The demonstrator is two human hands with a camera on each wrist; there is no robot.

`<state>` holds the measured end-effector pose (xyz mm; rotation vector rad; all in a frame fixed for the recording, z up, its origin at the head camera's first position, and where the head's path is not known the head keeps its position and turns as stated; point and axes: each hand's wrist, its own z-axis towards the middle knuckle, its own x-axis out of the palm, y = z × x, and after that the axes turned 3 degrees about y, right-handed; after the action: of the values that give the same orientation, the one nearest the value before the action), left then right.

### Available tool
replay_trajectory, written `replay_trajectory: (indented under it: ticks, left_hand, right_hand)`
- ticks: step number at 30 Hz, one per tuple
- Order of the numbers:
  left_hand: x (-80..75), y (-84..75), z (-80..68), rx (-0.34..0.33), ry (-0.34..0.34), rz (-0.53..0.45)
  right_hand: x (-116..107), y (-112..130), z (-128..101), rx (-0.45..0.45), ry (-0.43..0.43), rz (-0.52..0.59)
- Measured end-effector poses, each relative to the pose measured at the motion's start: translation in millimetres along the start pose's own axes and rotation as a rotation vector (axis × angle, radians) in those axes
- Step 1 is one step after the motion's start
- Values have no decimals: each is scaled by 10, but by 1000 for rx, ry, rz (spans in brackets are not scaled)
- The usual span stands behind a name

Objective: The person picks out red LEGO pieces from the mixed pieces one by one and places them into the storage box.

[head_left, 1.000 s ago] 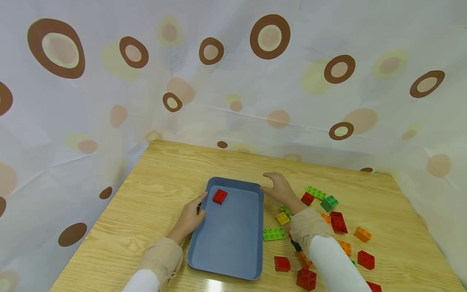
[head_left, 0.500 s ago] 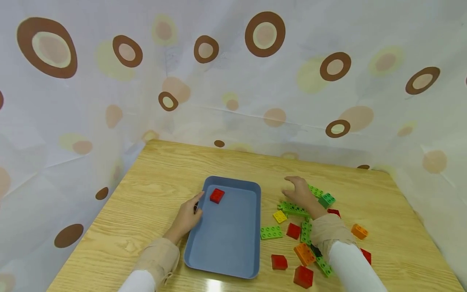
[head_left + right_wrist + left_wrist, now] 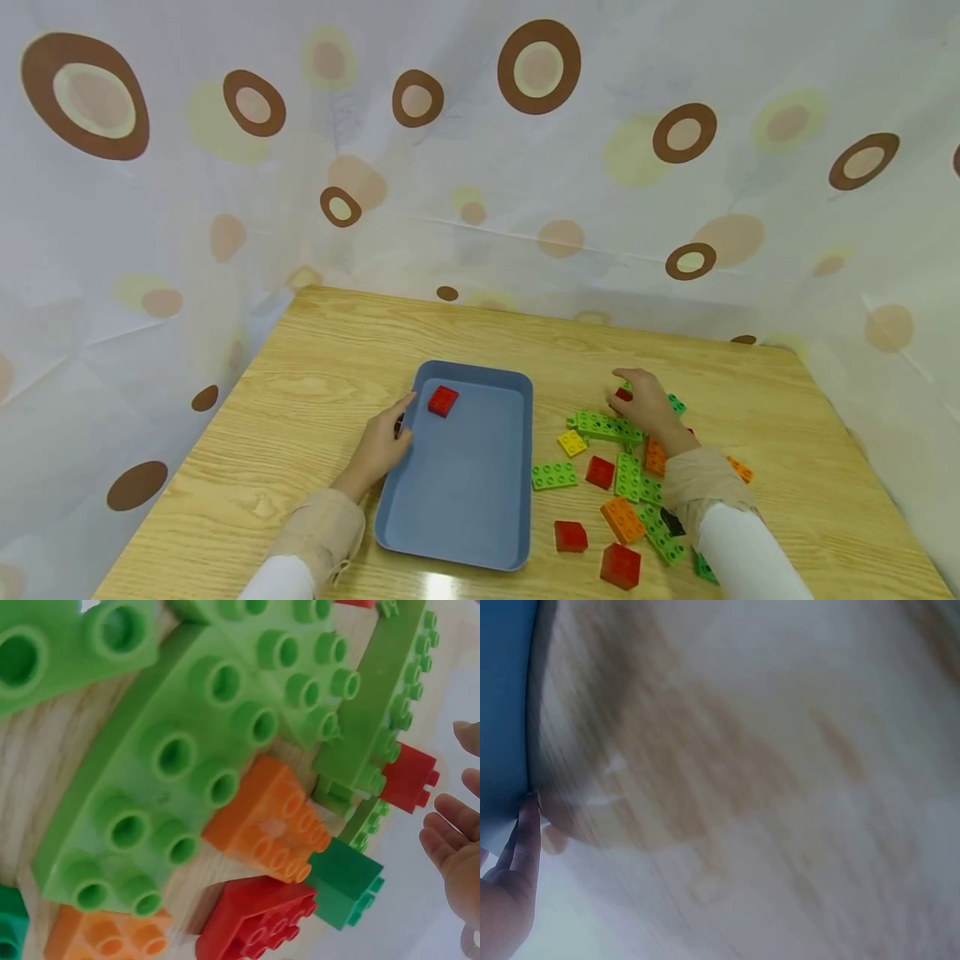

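Observation:
A blue tray [image 3: 457, 500] lies on the wooden table with one red brick [image 3: 442, 401] in its far left corner. My left hand [image 3: 396, 421] rests against the tray's left rim, fingers relaxed; in the left wrist view a fingertip [image 3: 529, 825] touches the tray's edge [image 3: 502, 712]. My right hand [image 3: 626, 387] hovers over the brick pile to the right of the tray, fingers spread and holding nothing. A small red brick [image 3: 622, 394] lies just under its fingertips. In the right wrist view the fingers [image 3: 454, 832] are beside a red brick [image 3: 409, 776].
Loose bricks lie right of the tray: a long green one [image 3: 606, 427], a yellow one [image 3: 572, 442], a green one [image 3: 554, 476], an orange one [image 3: 622, 520] and red ones [image 3: 571, 536]. A spotted curtain [image 3: 480, 167] walls the table's far side and both flanks.
My right hand has moved from the tray's far right rim rightwards over the brick pile. The left hand has stayed at the tray's left rim.

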<state>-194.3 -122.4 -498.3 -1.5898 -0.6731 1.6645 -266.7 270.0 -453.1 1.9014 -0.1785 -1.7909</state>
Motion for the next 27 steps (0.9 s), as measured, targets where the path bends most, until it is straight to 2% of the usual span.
replay_trajectory:
  ticks: [5,15,27]
  left_hand:
    - [-4,3,7,-22,1,-12]
    - [2,14,10,-21,10,-6]
    - [-5,19,-8,-12,1,-5]
  right_hand:
    - [18,-49,-13,13,8,-22]
    - [154,-130,-53,70,46,-14]
    - [210,-139,-44,79,11,-20]
